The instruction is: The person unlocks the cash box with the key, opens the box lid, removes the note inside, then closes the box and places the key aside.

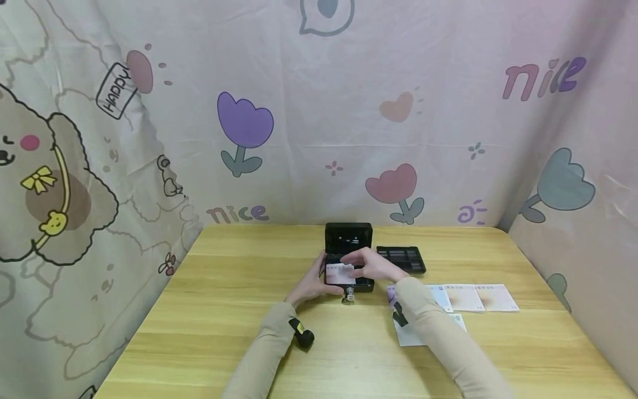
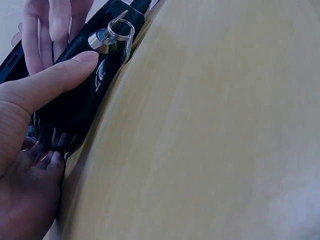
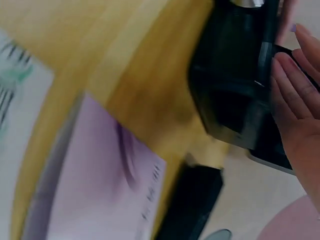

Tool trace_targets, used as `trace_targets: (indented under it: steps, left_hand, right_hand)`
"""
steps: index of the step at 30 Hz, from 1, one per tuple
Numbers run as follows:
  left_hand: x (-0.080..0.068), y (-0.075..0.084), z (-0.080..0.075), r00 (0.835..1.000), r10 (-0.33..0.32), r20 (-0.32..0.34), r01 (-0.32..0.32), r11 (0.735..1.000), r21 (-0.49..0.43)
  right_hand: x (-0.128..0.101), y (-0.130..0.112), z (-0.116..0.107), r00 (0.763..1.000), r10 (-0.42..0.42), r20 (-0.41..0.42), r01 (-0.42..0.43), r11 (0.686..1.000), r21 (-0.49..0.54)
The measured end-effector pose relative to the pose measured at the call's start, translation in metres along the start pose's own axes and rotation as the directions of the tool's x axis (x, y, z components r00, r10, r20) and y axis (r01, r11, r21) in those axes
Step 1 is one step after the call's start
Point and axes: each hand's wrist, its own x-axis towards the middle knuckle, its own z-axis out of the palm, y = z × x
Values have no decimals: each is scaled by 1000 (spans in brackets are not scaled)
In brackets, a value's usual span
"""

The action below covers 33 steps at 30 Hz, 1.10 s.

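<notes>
Two hands at the open box, mid-table.

Left hand (image 1: pixel 313 282) grips the box (image 1: pixel 349 260) at its left front corner, thumb curled along the front wall beside the key (image 2: pixel 112 36) sitting in the lock. Right hand (image 1: pixel 371 265) reaches over from the right with fingers laid out straight on a pale note (image 1: pixel 340 272) lying across the box's mouth. The box sits dead ahead of both hands, its long side running left to right and its lid standing up at the back. A black tray (image 1: pixel 401 259) rests just right of it, and more notes (image 1: pixel 473 297) lie fanned out further right, nearer the right arm.
</notes>
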Motion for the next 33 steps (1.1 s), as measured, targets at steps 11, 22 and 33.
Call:
trace_targets:
  steps: [11,22,33]
  left_hand:
    - [1,0,1,1000,-11,8,11,1000,-9]
    - [1,0,-1,1000,7,4,-7,1000,-28]
    - [0,-1,-1,1000,11,6,-11,1000,-29]
  right_hand:
    - [17,13,14,998,43,-47,-46,997,-55]
    - [21,10,16,997,60,-54,-66,991,-117]
    - [21,11,17,998,58,-35,-62,990,-124]
